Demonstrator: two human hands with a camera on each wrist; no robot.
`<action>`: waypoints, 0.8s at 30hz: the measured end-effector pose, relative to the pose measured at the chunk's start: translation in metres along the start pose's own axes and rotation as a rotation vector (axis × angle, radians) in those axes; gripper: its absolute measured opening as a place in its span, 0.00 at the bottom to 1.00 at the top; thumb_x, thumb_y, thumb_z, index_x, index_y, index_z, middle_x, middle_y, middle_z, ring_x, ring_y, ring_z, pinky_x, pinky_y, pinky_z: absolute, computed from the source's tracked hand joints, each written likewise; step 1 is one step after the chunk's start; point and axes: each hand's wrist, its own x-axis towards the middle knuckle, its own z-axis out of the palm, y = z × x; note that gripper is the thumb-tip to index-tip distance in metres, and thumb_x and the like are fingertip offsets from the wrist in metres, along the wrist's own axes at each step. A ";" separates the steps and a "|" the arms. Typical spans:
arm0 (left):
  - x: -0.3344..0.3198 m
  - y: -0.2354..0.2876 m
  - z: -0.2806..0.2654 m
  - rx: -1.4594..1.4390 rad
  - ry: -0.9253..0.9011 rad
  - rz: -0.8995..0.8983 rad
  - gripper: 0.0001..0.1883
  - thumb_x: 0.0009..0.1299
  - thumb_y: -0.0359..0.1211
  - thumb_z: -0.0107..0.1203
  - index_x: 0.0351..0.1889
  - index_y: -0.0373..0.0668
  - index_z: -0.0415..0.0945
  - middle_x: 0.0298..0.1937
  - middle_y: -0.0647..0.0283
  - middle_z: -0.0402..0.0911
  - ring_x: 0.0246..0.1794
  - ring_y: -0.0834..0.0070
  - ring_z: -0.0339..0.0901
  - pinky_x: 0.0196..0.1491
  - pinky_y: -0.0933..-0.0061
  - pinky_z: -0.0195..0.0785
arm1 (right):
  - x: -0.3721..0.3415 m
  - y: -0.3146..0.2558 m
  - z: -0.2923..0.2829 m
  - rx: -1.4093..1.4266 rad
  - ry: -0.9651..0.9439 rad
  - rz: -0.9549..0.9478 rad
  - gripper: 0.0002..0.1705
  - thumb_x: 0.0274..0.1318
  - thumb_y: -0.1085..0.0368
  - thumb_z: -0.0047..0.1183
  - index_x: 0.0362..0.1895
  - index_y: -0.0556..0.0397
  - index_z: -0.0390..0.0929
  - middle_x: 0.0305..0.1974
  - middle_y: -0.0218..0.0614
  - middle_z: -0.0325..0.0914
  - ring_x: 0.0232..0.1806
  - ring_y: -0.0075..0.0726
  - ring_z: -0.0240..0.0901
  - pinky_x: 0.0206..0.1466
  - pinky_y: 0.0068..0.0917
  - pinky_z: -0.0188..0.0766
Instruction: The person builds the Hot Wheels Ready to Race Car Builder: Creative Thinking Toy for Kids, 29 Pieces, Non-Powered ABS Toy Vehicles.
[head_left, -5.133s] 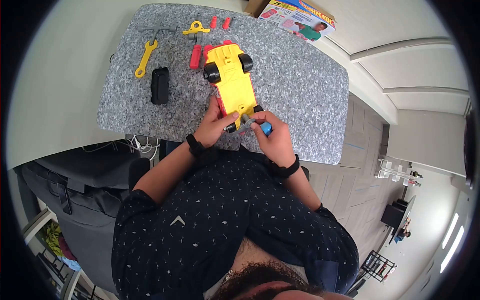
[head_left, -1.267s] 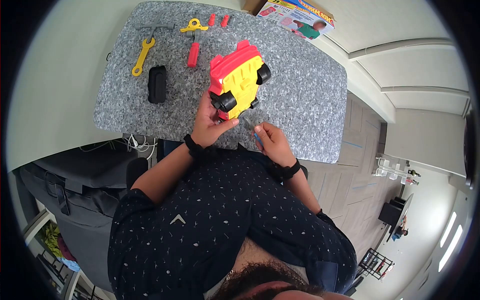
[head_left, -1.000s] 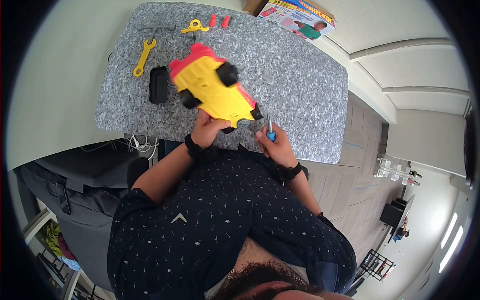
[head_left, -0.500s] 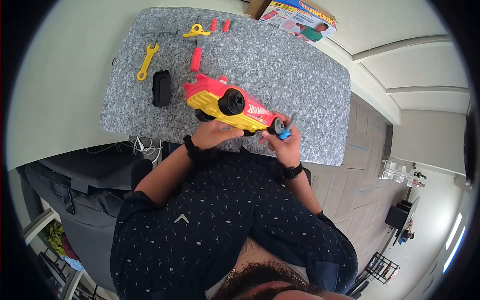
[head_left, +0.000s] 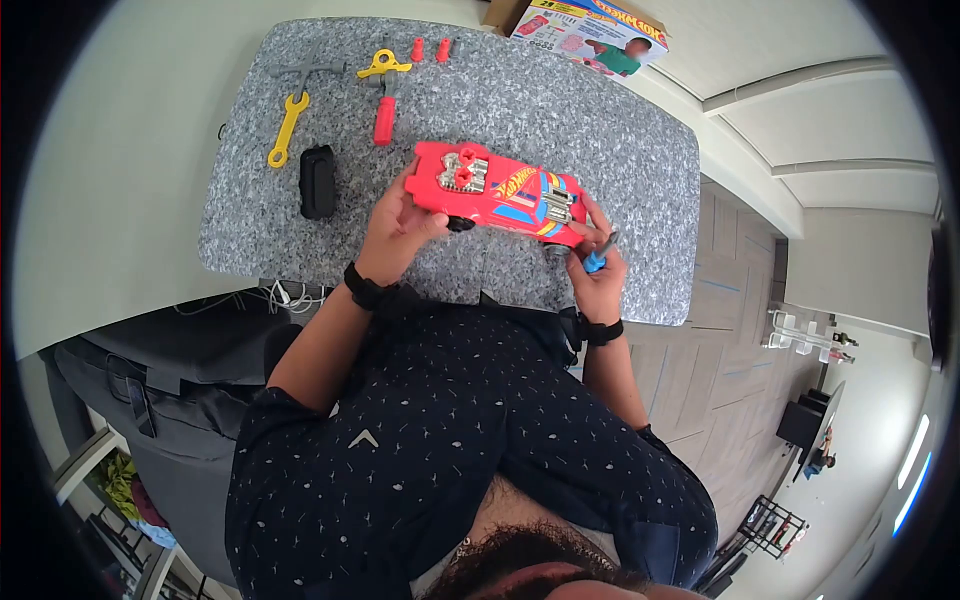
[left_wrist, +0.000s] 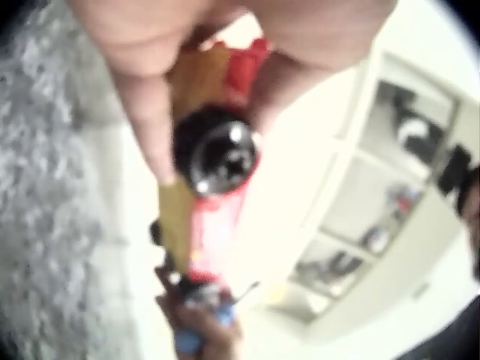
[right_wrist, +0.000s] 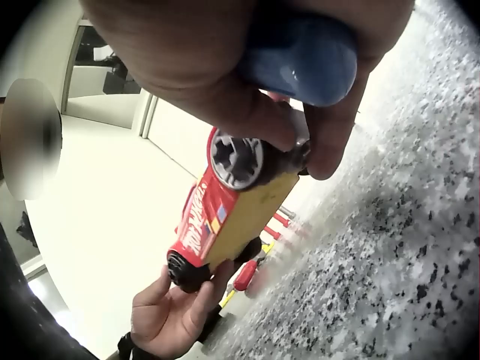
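A red toy car (head_left: 515,205) with a yellow base is held right side up over the table in the head view, its silver engine parts showing on top. My left hand (head_left: 392,228) grips its rear end, fingers and thumb on either side by a black wheel (left_wrist: 221,154) in the left wrist view. My right hand (head_left: 603,285) holds the front end near the grey-hubbed front wheel (right_wrist: 237,159). That same hand also keeps a toy screwdriver (head_left: 594,263) with a blue handle, its grey shaft sticking out beyond the fingers. The car's underside is hidden in the head view.
On the speckled grey table (head_left: 640,220) lie a black tray-like part (head_left: 318,182), a yellow wrench (head_left: 287,130), a grey cross-shaped tool (head_left: 305,71), a red-handled tool (head_left: 384,120), a yellow bracket (head_left: 384,64) and red pegs (head_left: 418,49). A toy box (head_left: 590,36) stands beyond the far edge.
The car has turned from yellow underside up to red top up, now lying sideways between both hands. My right hand left the underside with the screwdriver, then took hold of the front end.
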 end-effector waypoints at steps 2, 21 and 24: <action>0.004 -0.006 -0.004 0.111 0.019 0.077 0.51 0.74 0.19 0.70 0.92 0.37 0.52 0.81 0.58 0.75 0.76 0.70 0.79 0.72 0.64 0.79 | 0.002 0.008 0.004 0.042 -0.029 0.032 0.26 0.62 0.88 0.58 0.63 0.59 0.86 0.89 0.51 0.63 0.77 0.41 0.77 0.70 0.35 0.79; 0.030 -0.006 -0.021 0.486 0.268 0.127 0.30 0.75 0.20 0.71 0.76 0.39 0.79 0.66 0.57 0.85 0.52 0.76 0.88 0.36 0.73 0.93 | 0.080 0.059 -0.029 -0.732 0.246 0.197 0.25 0.65 0.55 0.73 0.60 0.57 0.89 0.46 0.47 0.92 0.40 0.51 0.90 0.49 0.46 0.86; 0.035 -0.016 -0.030 0.561 0.273 0.132 0.28 0.78 0.21 0.69 0.75 0.37 0.77 0.64 0.57 0.88 0.53 0.75 0.90 0.38 0.72 0.93 | 0.089 0.051 -0.023 -0.896 0.245 0.186 0.24 0.63 0.50 0.74 0.52 0.57 0.92 0.43 0.50 0.93 0.44 0.58 0.91 0.52 0.48 0.86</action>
